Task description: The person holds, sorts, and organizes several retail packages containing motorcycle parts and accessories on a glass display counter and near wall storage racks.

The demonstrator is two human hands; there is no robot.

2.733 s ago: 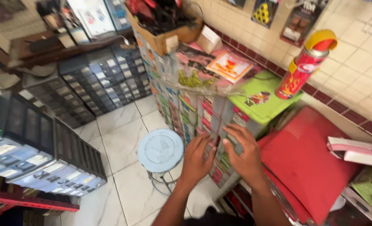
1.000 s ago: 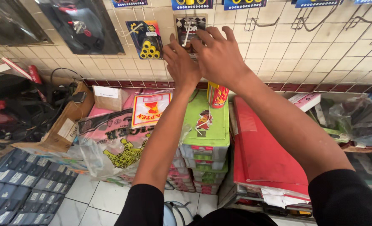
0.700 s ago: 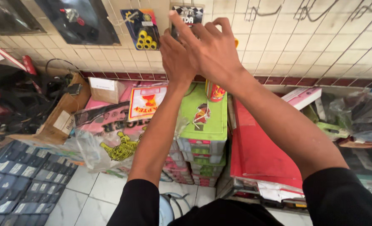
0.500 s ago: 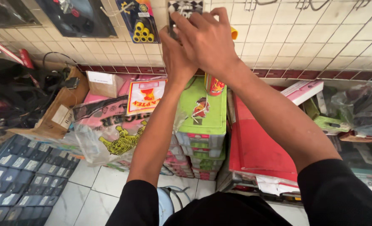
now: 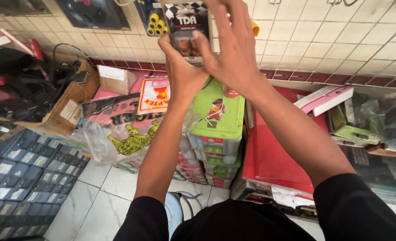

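Both hands are raised against the cream tiled wall (image 5: 340, 40), closed together on a small black blister card of round roller parts with a chequered top (image 5: 187, 27). The left hand (image 5: 182, 73) grips the card from below and from its left edge, thumb pressed on the front near the bottom. The right hand (image 5: 236, 49) clasps the card's right side, fingers curled over its upper edge and thumb lying across the lower front. The card stands upright, close to the wall; whether it touches a hook cannot be told.

Just left of the card hangs another blister pack holding yellow rollers (image 5: 152, 22). Below the hands sits a stack of flat boxes topped by a green box with a cartoon figure (image 5: 220, 114), and a red flat carton (image 5: 274, 151) lies just to its right. A clear plastic bag printed with a yellow tiger (image 5: 126, 138) slumps left of the stack, with a brown cardboard box (image 5: 68, 111) beyond it. Dark blue rows of small boxes (image 5: 24, 174) fill the lower left, on the white tiled floor (image 5: 100, 196).
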